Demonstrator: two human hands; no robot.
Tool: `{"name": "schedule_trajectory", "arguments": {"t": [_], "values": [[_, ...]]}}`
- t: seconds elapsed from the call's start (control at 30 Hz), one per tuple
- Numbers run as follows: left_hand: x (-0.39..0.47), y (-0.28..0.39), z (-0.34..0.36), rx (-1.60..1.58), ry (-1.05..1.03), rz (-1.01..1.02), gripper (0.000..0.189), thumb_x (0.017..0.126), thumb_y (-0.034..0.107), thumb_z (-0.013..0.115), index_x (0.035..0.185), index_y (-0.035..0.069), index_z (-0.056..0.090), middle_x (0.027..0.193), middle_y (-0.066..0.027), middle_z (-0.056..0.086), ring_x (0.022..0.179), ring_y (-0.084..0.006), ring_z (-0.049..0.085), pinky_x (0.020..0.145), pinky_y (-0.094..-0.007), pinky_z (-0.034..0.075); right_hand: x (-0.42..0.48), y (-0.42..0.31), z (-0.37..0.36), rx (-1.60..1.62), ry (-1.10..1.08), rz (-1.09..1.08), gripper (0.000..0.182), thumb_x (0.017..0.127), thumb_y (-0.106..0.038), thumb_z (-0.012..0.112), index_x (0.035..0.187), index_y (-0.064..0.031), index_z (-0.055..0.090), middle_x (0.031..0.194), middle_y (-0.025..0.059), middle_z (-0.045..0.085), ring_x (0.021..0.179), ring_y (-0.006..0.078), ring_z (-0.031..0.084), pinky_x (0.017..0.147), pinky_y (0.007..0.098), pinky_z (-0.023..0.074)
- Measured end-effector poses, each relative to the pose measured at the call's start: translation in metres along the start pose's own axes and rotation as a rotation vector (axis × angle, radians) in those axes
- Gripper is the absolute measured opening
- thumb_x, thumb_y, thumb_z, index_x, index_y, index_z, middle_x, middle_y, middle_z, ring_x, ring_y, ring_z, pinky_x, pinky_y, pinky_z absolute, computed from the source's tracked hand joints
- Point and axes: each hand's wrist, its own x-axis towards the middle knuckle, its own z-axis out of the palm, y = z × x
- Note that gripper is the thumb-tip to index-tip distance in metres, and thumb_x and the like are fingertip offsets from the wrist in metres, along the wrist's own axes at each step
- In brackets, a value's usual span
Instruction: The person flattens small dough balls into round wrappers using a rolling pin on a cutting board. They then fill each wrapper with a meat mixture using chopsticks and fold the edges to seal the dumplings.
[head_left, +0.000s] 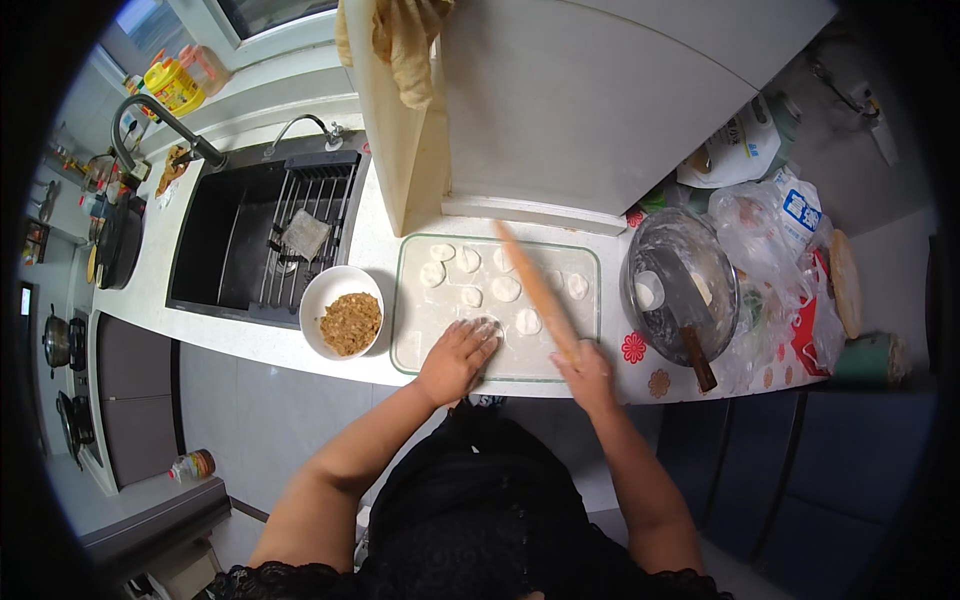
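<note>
My right hand (587, 373) grips the near end of a tapered wooden rolling pin (536, 286), which slants up over a floured board with a green rim (405, 370). On the board's near part, my left hand (459, 358) lies palm down with its fingertips on a dough piece that they partly hide. Beyond the hands lie several small floured dough pieces, among them a round one (506, 289), another (529, 322) between the left hand and the pin, and one (577, 286) at the right. A white bowl (309, 330) of brown minced filling (351, 323) stands left of the board.
Right of the board, a metal basin (637, 225) holds a wooden-handled cleaver (673, 289) and a small white cup (648, 290). Plastic bags (757, 225) crowd the counter behind it. A black sink (225, 247) with a rack is at the left; a cabinet (585, 97) bounds the board's far side.
</note>
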Motion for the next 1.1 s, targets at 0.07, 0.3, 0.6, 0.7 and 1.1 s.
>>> {"name": "schedule_trajectory", "arguments": {"t": [0.07,0.3,0.6,0.7,1.1], "values": [[-0.007,0.013,0.008,0.050,-0.093,-0.060,0.069,0.088,0.043,0.062,0.138,-0.001,0.046,0.148,-0.0217,0.039,0.137,-0.0399,0.037,0.111,-0.0547,0.030,0.015,-0.013,0.018,0.032,-0.194,-0.031,0.045,0.081,-0.040,0.076,0.083,0.0003,0.055,0.081,0.0209,0.061,0.076,0.0396,0.061,0.068,0.0456,0.0471],[-0.011,0.047,0.011,0.131,-0.328,-0.275,0.085,0.093,0.062,0.043,0.148,-0.001,0.030,0.156,-0.0184,0.028,0.145,-0.0331,0.026,0.117,-0.0532,0.018,0.053,-0.034,0.034,-0.026,-0.215,-0.171,0.051,0.085,-0.039,0.072,0.102,0.0066,0.058,0.103,0.0247,0.063,0.096,0.0404,0.061,0.083,0.0455,0.0481],[-0.039,0.011,-0.018,0.137,0.069,-0.361,0.075,0.095,0.050,0.049,0.146,-0.001,0.031,0.154,-0.0235,0.029,0.144,-0.0409,0.024,0.113,-0.0641,0.013,0.012,-0.008,0.005,-0.363,-0.130,-0.448,0.050,0.077,-0.039,0.076,0.108,-0.0024,0.060,0.114,0.0143,0.060,0.108,0.0357,0.056,0.090,0.0482,0.0442],[-0.029,-0.004,-0.033,0.150,-0.131,-0.431,0.078,0.095,0.052,0.047,0.150,0.001,0.026,0.156,-0.0212,0.026,0.145,-0.0390,0.022,0.113,-0.0643,0.013,-0.003,-0.016,0.022,-0.561,-0.143,-0.387,0.071,0.075,-0.045,0.075,0.127,-0.0015,0.052,0.138,0.0194,0.047,0.129,0.0382,0.042,0.105,0.0552,0.0311],[-0.005,-0.036,-0.020,0.154,-0.299,-0.376,0.080,0.097,0.056,0.039,0.153,0.002,0.020,0.161,-0.0163,0.015,0.148,-0.0376,0.014,0.115,-0.0620,0.010,-0.023,-0.045,0.041,-0.566,-0.135,-0.018,0.103,0.079,-0.054,0.068,0.147,0.0100,0.023,0.155,0.0326,0.015,0.146,0.0456,0.012,0.114,0.0635,0.0072]]}}
